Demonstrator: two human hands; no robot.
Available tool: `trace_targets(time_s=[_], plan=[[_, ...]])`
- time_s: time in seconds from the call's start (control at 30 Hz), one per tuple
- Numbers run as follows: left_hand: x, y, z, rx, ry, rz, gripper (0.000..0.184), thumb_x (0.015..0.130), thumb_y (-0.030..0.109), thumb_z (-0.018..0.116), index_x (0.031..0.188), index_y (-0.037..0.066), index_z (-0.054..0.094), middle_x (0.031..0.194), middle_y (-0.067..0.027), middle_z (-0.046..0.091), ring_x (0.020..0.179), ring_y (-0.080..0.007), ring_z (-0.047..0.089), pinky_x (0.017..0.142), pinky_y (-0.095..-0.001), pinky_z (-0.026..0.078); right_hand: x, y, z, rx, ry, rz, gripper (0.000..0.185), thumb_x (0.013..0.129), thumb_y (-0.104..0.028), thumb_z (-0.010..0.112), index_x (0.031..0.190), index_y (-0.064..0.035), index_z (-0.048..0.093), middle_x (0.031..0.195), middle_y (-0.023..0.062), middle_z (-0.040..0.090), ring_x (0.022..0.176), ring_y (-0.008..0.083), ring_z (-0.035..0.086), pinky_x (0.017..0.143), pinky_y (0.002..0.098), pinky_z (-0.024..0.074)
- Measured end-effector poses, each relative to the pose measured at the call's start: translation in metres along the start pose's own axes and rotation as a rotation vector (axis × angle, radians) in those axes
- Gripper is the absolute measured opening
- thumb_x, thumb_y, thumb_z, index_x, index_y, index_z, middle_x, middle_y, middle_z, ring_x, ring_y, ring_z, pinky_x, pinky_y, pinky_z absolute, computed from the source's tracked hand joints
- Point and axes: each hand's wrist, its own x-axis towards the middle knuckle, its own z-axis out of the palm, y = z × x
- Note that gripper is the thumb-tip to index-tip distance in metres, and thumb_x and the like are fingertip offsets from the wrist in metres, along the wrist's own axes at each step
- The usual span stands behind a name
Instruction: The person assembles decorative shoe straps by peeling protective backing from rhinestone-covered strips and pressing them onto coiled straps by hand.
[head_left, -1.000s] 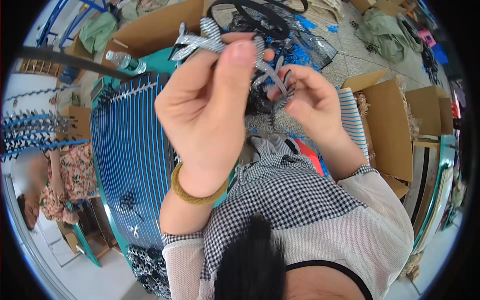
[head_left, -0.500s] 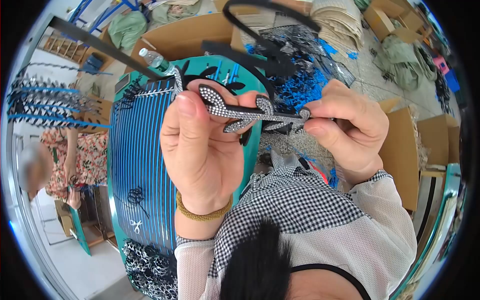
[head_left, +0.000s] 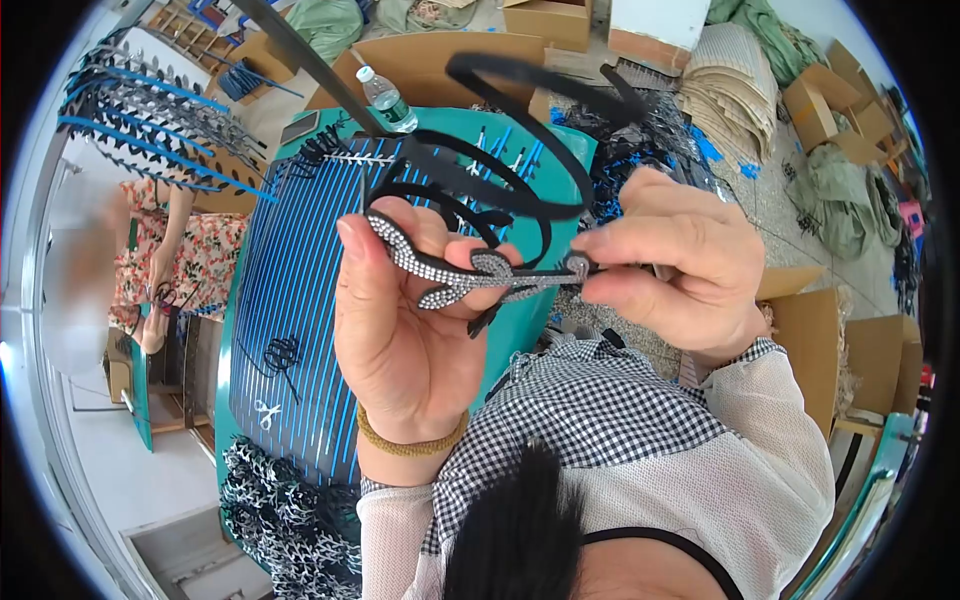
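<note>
A black strap with rhinestone-covered leaves (head_left: 455, 285) is stretched between my two hands, glittering side towards me. My left hand (head_left: 400, 330) grips its left end between thumb and fingers, with other fingers behind the leaves. My right hand (head_left: 680, 265) pinches the right end between thumb and forefinger; that tip is partly hidden. Black bands (head_left: 520, 130) loop above and behind my hands, blurred in places, and where they join the strap cannot be made out. Below lies a green table (head_left: 570, 160) with rows of blue strips (head_left: 310, 270) on it.
A pile of leafy trim (head_left: 290, 520), small scissors (head_left: 266, 414), a phone (head_left: 300, 126) and a water bottle (head_left: 387, 100) are on the table. Another person (head_left: 185, 240) holds scissors at the left. Leafy strips (head_left: 150, 130) hang nearby. Cardboard boxes (head_left: 805, 345) stand at the right.
The strap's left end has tilted and its leaves have turned. My right hand has shifted slightly left and down. The black loops have swung, and the whole view has moved.
</note>
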Motion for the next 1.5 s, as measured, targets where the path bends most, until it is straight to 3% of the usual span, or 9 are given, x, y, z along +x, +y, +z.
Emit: trace_targets(time_s=[0.23,0.53,0.73,0.9,1.1,1.23,1.3,1.4,1.5], plan=[[-0.005,0.008,0.005,0.016,0.016,0.139,0.031,0.091,0.031,0.032,0.096,0.005,0.047,0.077,-0.005,0.05,0.08,-0.0203,0.058,0.079,-0.045,0.048,0.012,0.001,0.011,0.008,-0.033,-0.037,0.028,0.064,-0.009,0.071,0.087,0.0008,0.06,0.058,0.003,0.053,0.045,0.014,0.04,0.046,0.027,0.0289],[-0.01,0.018,-0.001,-0.045,0.011,0.065,0.033,0.091,0.032,0.031,0.095,0.003,0.047,0.077,-0.0056,0.05,0.078,-0.0232,0.058,0.078,-0.0447,0.048,0.019,0.015,0.025,0.092,-0.041,-0.001,0.027,0.062,-0.009,0.071,0.087,-0.0044,0.064,0.062,0.0021,0.059,0.049,0.0145,0.049,0.049,0.0251,0.0365],[-0.016,0.021,0.006,0.201,0.133,0.1,0.046,0.09,0.039,0.03,0.111,0.001,0.043,0.092,-0.0113,0.054,0.087,-0.0264,0.057,0.08,-0.0443,0.047,0.015,0.022,0.04,0.251,-0.009,0.064,0.018,0.065,-0.005,0.068,0.081,-0.0007,0.062,0.066,0.0054,0.06,0.055,0.0164,0.054,0.052,0.0252,0.04],[-0.015,0.017,-0.008,0.409,0.053,0.115,0.04,0.082,0.012,0.054,0.118,0.0,0.04,0.092,-0.0124,0.058,0.09,-0.0218,0.057,0.078,-0.0359,0.048,0.011,0.02,0.047,0.335,-0.001,0.178,0.014,0.068,-0.002,0.066,0.081,0.001,0.061,0.07,0.0066,0.061,0.058,0.0123,0.056,0.052,0.0226,0.041],[-0.011,0.025,-0.015,0.338,0.029,0.092,0.039,0.085,0.022,0.049,0.112,-0.004,0.042,0.093,-0.0168,0.058,0.086,-0.0224,0.059,0.076,-0.0363,0.05,0.016,0.007,0.045,0.404,-0.063,0.382,0.013,0.071,-0.003,0.065,0.082,0.0016,0.06,0.07,0.0054,0.06,0.059,0.006,0.053,0.05,0.0187,0.0395],[-0.004,0.034,-0.029,0.689,-0.079,0.143,0.039,0.082,0.02,0.055,0.114,0.001,0.045,0.102,-0.0166,0.056,0.094,-0.0252,0.056,0.084,-0.0381,0.045,0.018,0.005,0.045,0.407,-0.017,0.478,0.012,0.072,-0.005,0.064,0.082,0.0016,0.06,0.069,0.0037,0.058,0.058,0.0048,0.051,0.05,0.0182,0.0386],[-0.007,0.04,-0.048,0.577,-0.197,0.114,0.055,0.08,0.04,0.05,0.113,-0.004,0.045,0.109,-0.0221,0.051,0.102,-0.0307,0.051,0.088,-0.0428,0.041,0.021,0.005,0.04,0.399,-0.017,0.511,0.013,0.075,-0.007,0.062,0.083,0.0024,0.059,0.067,0.0025,0.057,0.057,0.0046,0.05,0.05,0.0175,0.0386],[-0.012,0.039,-0.06,0.462,-0.226,0.094,0.066,0.077,0.048,0.051,0.112,-0.007,0.045,0.112,-0.0243,0.048,0.108,-0.033,0.046,0.093,-0.043,0.036,0.03,0.002,0.037,0.492,-0.046,0.642,0.014,0.075,-0.008,0.062,0.084,0.0026,0.059,0.066,0.0025,0.058,0.057,0.0046,0.051,0.05,0.0171,0.0396],[-0.017,0.02,-0.05,0.722,-0.097,0.227,0.058,0.076,0.037,0.059,0.11,-0.009,0.047,0.114,-0.0218,0.048,0.106,-0.0296,0.048,0.092,-0.039,0.037,0.036,0.002,0.039,0.539,-0.016,0.717,0.015,0.077,-0.01,0.061,0.084,0.0028,0.059,0.065,0.0025,0.058,0.057,0.0048,0.053,0.05,0.0172,0.041]])
